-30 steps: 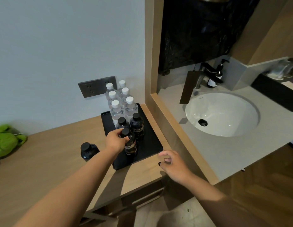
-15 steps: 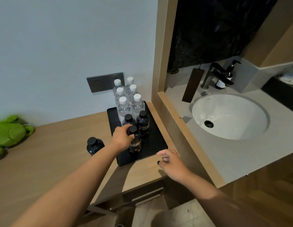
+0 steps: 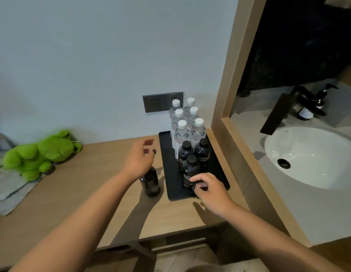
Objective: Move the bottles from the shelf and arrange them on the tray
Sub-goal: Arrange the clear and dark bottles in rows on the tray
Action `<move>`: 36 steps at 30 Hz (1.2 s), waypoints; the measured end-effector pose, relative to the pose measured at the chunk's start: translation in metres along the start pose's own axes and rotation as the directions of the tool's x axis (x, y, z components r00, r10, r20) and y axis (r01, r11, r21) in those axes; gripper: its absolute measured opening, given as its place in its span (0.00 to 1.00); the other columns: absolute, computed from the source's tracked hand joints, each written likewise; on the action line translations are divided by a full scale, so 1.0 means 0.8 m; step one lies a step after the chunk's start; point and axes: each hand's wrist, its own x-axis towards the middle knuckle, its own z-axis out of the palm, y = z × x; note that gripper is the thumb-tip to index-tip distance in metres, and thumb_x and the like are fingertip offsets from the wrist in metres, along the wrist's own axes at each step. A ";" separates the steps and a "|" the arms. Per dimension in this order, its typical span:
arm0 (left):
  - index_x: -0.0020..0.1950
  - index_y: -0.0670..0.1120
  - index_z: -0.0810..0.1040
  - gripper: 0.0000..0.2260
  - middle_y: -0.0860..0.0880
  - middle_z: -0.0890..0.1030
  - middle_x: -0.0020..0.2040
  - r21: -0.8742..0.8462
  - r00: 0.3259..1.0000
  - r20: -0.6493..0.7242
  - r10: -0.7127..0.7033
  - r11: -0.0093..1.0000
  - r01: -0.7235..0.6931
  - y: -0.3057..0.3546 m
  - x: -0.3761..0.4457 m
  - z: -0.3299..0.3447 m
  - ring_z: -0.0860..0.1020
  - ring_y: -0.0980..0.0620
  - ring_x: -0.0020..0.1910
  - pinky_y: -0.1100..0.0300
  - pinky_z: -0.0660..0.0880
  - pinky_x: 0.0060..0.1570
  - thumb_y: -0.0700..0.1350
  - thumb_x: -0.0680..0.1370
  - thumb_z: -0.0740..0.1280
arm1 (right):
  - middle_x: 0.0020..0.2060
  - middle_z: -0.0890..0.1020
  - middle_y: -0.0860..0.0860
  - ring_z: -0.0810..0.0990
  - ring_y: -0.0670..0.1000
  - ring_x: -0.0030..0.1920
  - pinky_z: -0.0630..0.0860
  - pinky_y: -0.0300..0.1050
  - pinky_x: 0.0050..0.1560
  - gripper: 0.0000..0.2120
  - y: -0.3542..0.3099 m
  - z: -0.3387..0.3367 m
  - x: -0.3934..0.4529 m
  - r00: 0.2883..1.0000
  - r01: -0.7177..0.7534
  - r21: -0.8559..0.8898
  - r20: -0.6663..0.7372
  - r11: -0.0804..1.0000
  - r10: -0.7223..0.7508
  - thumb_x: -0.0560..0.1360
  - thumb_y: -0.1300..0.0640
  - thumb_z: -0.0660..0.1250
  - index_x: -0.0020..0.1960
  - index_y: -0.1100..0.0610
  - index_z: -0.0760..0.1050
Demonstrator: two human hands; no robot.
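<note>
Looking at the last dark bottle [image 3: 150, 181], it's the only one not on the tray [image 3: 219, 169] yet: it stands upright on the desk [image 3: 92, 193], just left of the tray's left rim, near the front corner. So its long axis is vertical, cap up, though the cap itself is hidden under the hand.

The left hand [image 3: 138, 161] hovers right over the top of it, fingers spread apart and curled, not closed on anything that I can see. The bottle sits directly below that grip, so I'd guess the move is a straight drop and wrap around the neck. That hand is clearly the nearer one.

The right hand [image 3: 210, 190] is at the tray's front edge, fingers bent and touching the base of the front dark bottle [image 3: 191, 171], which stands alone in the front row. Whether it's really pinching it or just steadying it, I can't tell.

Behind that on the tray: two more dark bottles [image 3: 202, 154] side by side, then six clear water bottles [image 3: 182, 134] with white caps in pairs back to the wall. The free spot is right of the front bottle, which is my bet for where the straggler goes.

Further left of the tray there's a green plush frog [image 3: 43, 152] lying on the desk, well clear.
</note>
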 end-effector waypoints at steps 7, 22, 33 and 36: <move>0.67 0.46 0.71 0.17 0.47 0.77 0.58 -0.099 0.973 0.055 -0.222 0.969 0.227 -0.081 -0.020 -0.043 0.78 0.49 0.56 0.52 0.76 0.57 0.37 0.79 0.63 | 0.55 0.77 0.50 0.77 0.47 0.52 0.76 0.44 0.58 0.13 -0.085 0.070 0.060 0.988 0.147 -0.098 0.062 0.984 -0.141 0.76 0.62 0.64 0.59 0.52 0.76; 0.67 0.43 0.71 0.18 0.41 0.78 0.56 -0.167 0.940 0.190 -0.282 0.934 0.314 -0.160 -0.017 -0.083 0.79 0.56 0.39 0.64 0.74 0.37 0.36 0.77 0.64 | 0.55 0.78 0.56 0.79 0.59 0.53 0.72 0.51 0.43 0.16 -0.124 0.155 0.109 0.995 0.096 -0.821 0.071 0.563 -0.065 0.80 0.47 0.57 0.61 0.58 0.69; 0.70 0.53 0.67 0.32 0.59 0.72 0.65 -0.083 0.732 0.680 0.044 0.996 0.017 -0.104 -0.030 -0.064 0.69 0.61 0.65 0.70 0.64 0.60 0.45 0.70 0.77 | 0.57 0.73 0.49 0.77 0.53 0.52 0.76 0.51 0.49 0.13 -0.165 0.029 0.033 0.910 0.414 -0.687 0.337 0.598 -0.244 0.80 0.47 0.57 0.63 0.48 0.66; 0.69 0.57 0.67 0.34 0.57 0.76 0.63 -0.177 0.701 0.692 0.172 0.982 -0.066 -0.070 -0.040 -0.044 0.74 0.61 0.62 0.66 0.70 0.61 0.45 0.67 0.79 | 0.59 0.73 0.45 0.74 0.47 0.55 0.75 0.48 0.54 0.12 -0.191 -0.016 0.007 0.916 0.396 -0.658 0.331 0.641 -0.226 0.80 0.49 0.59 0.63 0.44 0.66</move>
